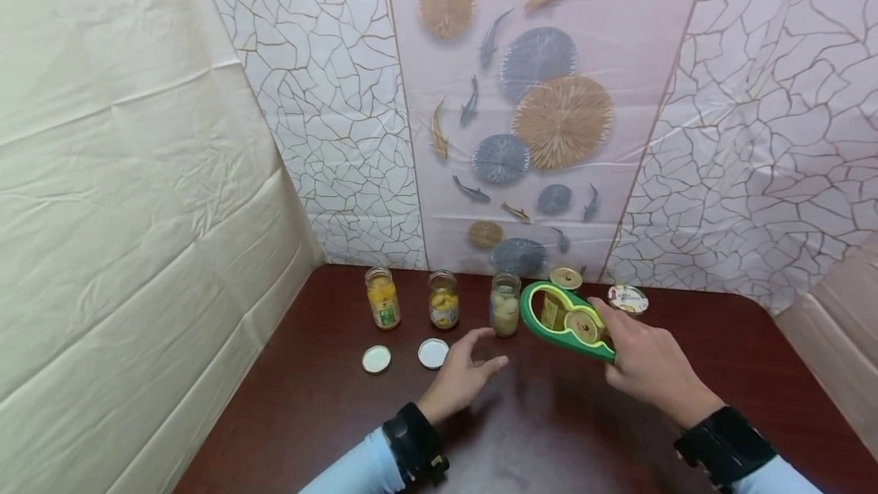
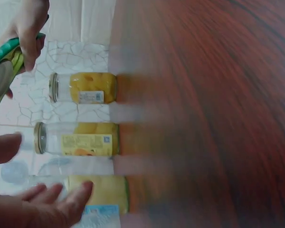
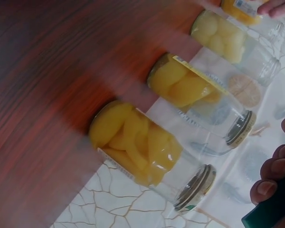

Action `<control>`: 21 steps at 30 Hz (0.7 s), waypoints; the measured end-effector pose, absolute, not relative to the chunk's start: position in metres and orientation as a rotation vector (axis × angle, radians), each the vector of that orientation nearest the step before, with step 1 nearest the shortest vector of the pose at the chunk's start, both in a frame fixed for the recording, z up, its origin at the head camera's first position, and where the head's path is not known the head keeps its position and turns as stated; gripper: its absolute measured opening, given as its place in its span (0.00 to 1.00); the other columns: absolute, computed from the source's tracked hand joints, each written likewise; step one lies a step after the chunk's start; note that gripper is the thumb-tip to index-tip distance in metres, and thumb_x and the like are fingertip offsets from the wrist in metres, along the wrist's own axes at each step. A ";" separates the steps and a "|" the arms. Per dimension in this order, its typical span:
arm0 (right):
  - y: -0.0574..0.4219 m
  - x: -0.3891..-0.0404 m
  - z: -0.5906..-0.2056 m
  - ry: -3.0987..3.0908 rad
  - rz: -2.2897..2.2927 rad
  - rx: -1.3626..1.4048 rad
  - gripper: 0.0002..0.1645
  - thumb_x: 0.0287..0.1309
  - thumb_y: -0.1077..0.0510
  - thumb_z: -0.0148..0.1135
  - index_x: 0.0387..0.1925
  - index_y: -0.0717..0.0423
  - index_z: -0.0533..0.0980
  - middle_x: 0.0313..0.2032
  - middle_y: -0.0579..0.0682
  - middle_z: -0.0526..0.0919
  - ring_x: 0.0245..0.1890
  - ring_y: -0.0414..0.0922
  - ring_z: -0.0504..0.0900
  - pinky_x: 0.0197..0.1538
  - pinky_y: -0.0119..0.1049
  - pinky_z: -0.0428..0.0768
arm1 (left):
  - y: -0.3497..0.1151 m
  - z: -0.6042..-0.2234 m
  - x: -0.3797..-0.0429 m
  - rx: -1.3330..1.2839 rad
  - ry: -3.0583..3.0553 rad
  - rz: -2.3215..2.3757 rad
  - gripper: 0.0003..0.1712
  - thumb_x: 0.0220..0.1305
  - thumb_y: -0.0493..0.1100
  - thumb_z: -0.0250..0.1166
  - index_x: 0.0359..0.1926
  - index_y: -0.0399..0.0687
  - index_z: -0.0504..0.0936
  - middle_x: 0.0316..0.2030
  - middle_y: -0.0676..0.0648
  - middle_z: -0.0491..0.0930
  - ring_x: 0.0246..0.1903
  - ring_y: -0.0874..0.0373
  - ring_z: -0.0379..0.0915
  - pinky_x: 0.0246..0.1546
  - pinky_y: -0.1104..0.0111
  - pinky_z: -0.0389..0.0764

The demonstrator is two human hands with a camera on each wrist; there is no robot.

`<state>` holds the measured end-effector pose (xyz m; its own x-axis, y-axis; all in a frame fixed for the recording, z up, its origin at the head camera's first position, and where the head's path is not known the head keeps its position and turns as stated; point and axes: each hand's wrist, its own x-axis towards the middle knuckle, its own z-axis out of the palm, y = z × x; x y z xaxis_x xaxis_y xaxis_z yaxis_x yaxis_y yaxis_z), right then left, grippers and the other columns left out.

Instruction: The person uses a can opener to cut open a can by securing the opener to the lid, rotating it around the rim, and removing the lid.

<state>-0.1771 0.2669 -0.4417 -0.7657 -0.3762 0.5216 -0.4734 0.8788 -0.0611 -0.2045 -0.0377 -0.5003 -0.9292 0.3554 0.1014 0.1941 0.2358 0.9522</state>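
My right hand [image 1: 648,353] grips a green jar opener [image 1: 531,319] by its handle end, above the table. A round gold lid [image 1: 583,325] shows within one of its rings. My left hand [image 1: 463,376] is empty, thumb and fingers spread, in front of an open glass jar of pale round fruit [image 1: 505,311]. To the right are two lidded jars, one with a gold lid [image 1: 565,278] and one with a printed white lid [image 1: 627,298]. Yellow fruit fills both in the right wrist view, the nearer jar [image 3: 133,142] and the other [image 3: 185,85]. My right hand hides part of them in the head view.
Two open jars of yellow fruit, one at far left [image 1: 384,303] and one beside it [image 1: 443,307], stand along the back. Two loose lids, a left one [image 1: 376,359] and a right one [image 1: 433,353], lie before them on the dark red table [image 1: 309,402]. Patterned cloth hangs behind.
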 end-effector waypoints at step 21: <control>0.223 -0.150 -0.442 -2.504 0.333 0.901 0.53 0.27 0.69 0.67 0.67 0.58 0.71 0.34 0.43 0.83 0.21 0.33 0.63 0.23 0.29 0.62 | -0.008 -0.458 -0.174 0.858 1.608 1.885 0.54 0.74 0.73 0.41 0.60 0.20 0.74 0.54 0.25 0.80 0.43 0.70 0.79 0.49 0.71 0.78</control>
<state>-0.1505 0.2229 -0.4417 -0.6819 -0.5398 0.4936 -0.6502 0.7565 -0.0710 -0.1741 -0.0081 -0.4576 -0.6681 0.7317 0.1353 0.0183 -0.1657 0.9860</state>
